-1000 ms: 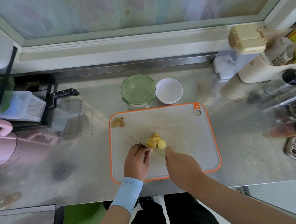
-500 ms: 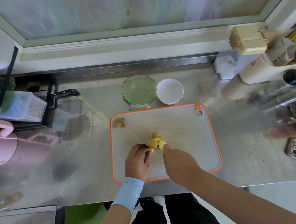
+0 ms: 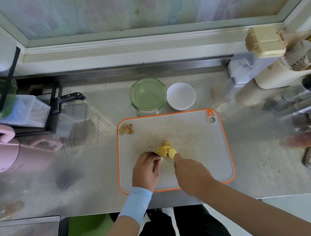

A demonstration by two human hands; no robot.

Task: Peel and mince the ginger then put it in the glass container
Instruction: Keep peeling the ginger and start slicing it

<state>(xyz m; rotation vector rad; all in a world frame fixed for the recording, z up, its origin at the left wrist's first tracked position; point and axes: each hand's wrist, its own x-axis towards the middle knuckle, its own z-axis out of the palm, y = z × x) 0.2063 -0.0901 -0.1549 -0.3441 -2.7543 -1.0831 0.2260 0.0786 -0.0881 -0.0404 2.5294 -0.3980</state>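
We're looking down on the steel bench (image 3: 258, 167), and the orange-rimmed cutting board (image 3: 195, 130) on it carries all the action. Behind the board sits the glass container (image 3: 148, 96) with its green lid on, just beside a white bowl (image 3: 181, 96). We see no ginger in it, so the transfer is some way off.

Now the hands. The left hand (image 3: 145, 171) has its fingers (image 3: 157, 158) curled tight on the near-left end of the ginger (image 3: 165, 150). The right hand (image 3: 192, 171) is wrapped round the knife (image 3: 143, 147), forefinger laid toward the blade. Over the last second that right hand pushed in toward the ginger and eased back a touch, while the left barely budged. We'd call that a slicing stroke.

The ginger lies mid-board, bare yellow, in a few chunks touching one another. The peel scraps (image 3: 126, 129) sit in the far-left corner. So peeling looks done and mincing has only begun, because these pieces are still far too coarse.
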